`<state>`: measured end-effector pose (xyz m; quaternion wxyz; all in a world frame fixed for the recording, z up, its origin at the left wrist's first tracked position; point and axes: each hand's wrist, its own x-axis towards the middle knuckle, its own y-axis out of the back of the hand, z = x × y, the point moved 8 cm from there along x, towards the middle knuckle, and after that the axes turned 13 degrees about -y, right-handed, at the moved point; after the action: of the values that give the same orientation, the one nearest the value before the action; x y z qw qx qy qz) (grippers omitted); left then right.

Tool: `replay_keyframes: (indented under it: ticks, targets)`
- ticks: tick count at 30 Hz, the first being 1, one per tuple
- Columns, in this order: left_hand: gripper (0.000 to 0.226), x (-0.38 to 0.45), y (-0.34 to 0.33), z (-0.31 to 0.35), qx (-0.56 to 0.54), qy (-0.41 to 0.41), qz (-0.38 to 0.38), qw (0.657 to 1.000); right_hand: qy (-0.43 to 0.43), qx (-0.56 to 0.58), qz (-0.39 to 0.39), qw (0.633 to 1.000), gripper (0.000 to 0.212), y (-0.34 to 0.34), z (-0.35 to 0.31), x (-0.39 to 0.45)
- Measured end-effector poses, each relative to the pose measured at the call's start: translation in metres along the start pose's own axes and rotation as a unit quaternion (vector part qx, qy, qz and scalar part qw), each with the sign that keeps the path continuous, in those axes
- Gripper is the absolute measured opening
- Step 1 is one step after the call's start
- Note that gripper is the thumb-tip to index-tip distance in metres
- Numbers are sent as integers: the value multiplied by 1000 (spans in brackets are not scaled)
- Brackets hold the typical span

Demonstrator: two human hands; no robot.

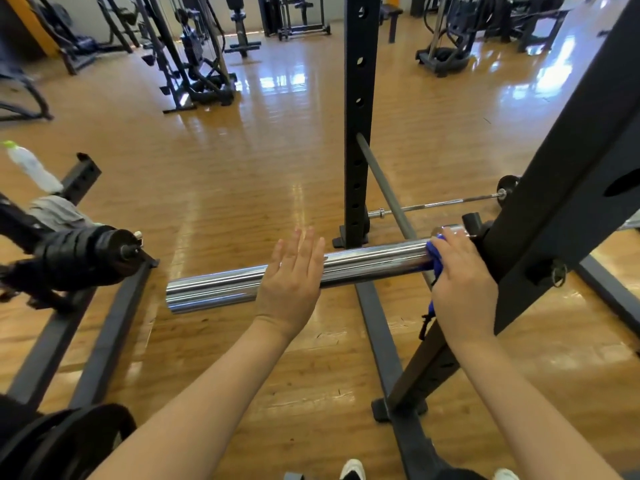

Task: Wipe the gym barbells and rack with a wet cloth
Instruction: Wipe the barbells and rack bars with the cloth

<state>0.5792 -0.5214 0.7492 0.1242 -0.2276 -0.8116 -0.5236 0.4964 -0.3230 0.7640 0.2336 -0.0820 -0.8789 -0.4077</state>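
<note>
While the right hand [462, 285] wraps a blue cloth [435, 259] around the chrome barbell sleeve [363, 265] at centre right of the frame, its fingers curl over cloth and metal together, just beside the black rack upright [568, 168] that slants across the right edge. The left hand [294, 275] lies flat at centre frame, fingers straight and close together, over the sleeve's middle; whether it touches or hovers just above cannot be told. The sleeve's free end points toward the lower left.

To wipe well, the cloth likely needs to stay wrapped around the full curve and slide from the rack toward the free end, with the flat hand steadying the sleeve so it does not spin.

The floor [225, 168] is glossy wood-look planking, bright with window glare. A second rack upright [360, 116] stands at upper centre, with a thinner bar [436, 204] lying low behind it. Dark weight plates [86, 258] sit at left, a white bottle [33, 166] above them. Other gym machines [194, 53] line the top of the frame.
</note>
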Motion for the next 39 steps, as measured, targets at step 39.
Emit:
replay_keyframes:
  ticks: [39]
  targets:
    - [54,-1,-4,0,12,6,32,999,-4,55,-63,996,44,-9,1,9]
